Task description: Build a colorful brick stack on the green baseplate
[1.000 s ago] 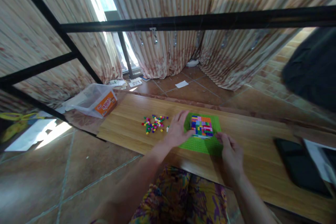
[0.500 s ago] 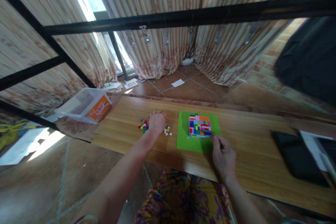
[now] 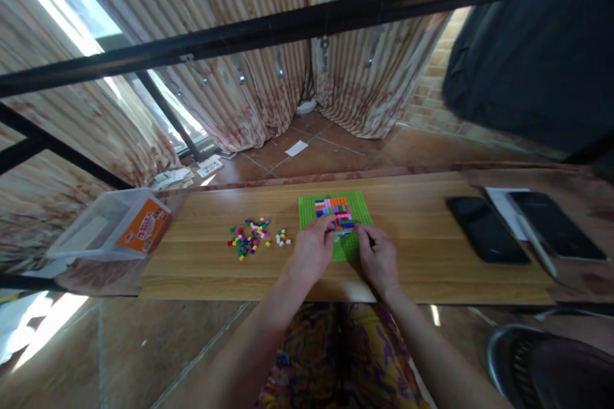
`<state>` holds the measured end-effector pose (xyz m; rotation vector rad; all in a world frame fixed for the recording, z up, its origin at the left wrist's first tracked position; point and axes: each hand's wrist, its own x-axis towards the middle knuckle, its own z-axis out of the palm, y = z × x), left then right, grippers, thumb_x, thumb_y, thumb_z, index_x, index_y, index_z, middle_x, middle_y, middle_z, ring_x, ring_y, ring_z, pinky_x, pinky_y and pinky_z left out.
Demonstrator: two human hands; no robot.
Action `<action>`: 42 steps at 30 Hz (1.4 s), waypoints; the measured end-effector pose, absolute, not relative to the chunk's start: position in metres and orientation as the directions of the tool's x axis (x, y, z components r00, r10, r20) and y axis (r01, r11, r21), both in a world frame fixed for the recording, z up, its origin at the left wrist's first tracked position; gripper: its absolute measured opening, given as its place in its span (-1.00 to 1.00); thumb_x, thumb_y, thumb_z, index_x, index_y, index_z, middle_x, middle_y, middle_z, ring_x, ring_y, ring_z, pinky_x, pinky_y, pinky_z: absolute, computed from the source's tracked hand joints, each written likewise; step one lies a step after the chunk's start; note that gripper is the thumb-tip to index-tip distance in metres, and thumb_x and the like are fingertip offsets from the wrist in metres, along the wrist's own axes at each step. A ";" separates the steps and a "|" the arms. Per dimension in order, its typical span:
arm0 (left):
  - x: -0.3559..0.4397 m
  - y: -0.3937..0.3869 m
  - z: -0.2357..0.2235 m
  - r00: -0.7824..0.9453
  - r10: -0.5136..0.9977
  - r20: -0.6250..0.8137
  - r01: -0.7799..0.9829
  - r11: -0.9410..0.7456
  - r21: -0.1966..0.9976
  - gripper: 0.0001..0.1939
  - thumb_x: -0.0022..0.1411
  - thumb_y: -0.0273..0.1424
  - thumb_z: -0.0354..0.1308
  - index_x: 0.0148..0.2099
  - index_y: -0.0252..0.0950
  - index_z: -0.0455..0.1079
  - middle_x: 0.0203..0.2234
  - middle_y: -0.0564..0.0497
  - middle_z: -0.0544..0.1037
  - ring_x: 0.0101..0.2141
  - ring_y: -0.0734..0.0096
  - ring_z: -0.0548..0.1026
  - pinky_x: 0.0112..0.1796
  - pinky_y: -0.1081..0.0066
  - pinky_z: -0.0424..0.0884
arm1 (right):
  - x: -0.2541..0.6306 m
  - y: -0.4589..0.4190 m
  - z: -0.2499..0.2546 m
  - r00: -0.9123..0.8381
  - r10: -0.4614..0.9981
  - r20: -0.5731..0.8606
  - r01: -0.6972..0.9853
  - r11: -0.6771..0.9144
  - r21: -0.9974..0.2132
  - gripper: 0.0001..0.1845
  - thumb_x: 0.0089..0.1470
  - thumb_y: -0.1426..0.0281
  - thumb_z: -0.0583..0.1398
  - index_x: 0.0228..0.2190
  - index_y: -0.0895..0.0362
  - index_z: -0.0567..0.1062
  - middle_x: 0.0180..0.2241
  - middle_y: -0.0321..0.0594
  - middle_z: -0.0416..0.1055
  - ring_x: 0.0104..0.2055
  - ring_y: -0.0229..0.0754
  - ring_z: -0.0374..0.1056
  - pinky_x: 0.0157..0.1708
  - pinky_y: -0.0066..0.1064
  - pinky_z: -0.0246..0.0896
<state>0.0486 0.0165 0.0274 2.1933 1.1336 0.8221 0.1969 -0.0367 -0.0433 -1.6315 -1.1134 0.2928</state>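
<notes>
A green baseplate [image 3: 307, 204] lies on the wooden board, with a block of many-coloured building bricks [image 3: 339, 206] built up on it. Over the block's near left side is my left hand [image 3: 313, 248], fingers pinched together; whatever they hold is hidden. My right hand [image 3: 378, 252] rests at the near right corner of the block, thumb and forefinger closed against its edge. To the left lies a loose pile of small coloured bricks [image 3: 249, 236], with a smaller group of mostly white bricks [image 3: 283, 238] beside it.
A clear plastic box [image 3: 103, 217] with an orange label stands off the board's left end. On the right lie a black phone [image 3: 488, 230], a second dark device [image 3: 556, 223] and a pen [image 3: 537, 246]. A black metal bar [image 3: 288, 25] crosses above the far side.
My left hand has moved right, from the loose bricks to the brick block on the baseplate. My right hand stays at the block's corner. The whole view has shifted to the right.
</notes>
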 end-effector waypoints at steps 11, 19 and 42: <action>0.064 0.018 0.018 0.566 0.771 0.293 0.689 -0.637 0.344 -0.53 0.32 -0.56 0.01 0.25 -0.23 0.28 -0.16 -0.06 0.61 -0.16 0.28 0.55 -0.06 0.26 0.48 | 0.194 -0.035 -0.041 0.506 0.798 0.329 0.504 0.036 -0.863 -0.60 0.25 0.14 0.05 -0.32 0.09 0.60 -0.30 -0.08 0.58 -0.21 -0.03 0.42 -0.11 -0.19 0.30; 0.065 0.021 0.016 0.602 0.722 0.340 0.662 -0.690 0.293 -0.49 0.35 -0.53 -0.04 0.32 -0.25 0.17 -0.07 -0.10 0.58 -0.11 0.25 0.54 -0.02 0.24 0.46 | 0.193 -0.035 -0.041 0.499 0.801 0.332 0.509 0.040 -0.860 -0.61 0.26 0.18 0.05 -0.30 0.11 0.60 -0.29 -0.07 0.58 -0.20 -0.03 0.42 -0.10 -0.19 0.29; 0.063 0.024 0.003 0.550 0.686 0.476 0.625 -0.716 0.311 -0.56 0.38 -0.49 -0.05 0.27 -0.25 0.26 -0.23 -0.08 0.59 -0.24 0.31 0.52 -0.12 0.27 0.50 | 0.192 -0.035 -0.039 0.472 0.806 0.358 0.552 0.047 -0.832 -0.62 0.27 0.20 0.04 -0.32 0.09 0.60 -0.29 -0.08 0.57 -0.21 -0.03 0.41 -0.13 -0.20 0.28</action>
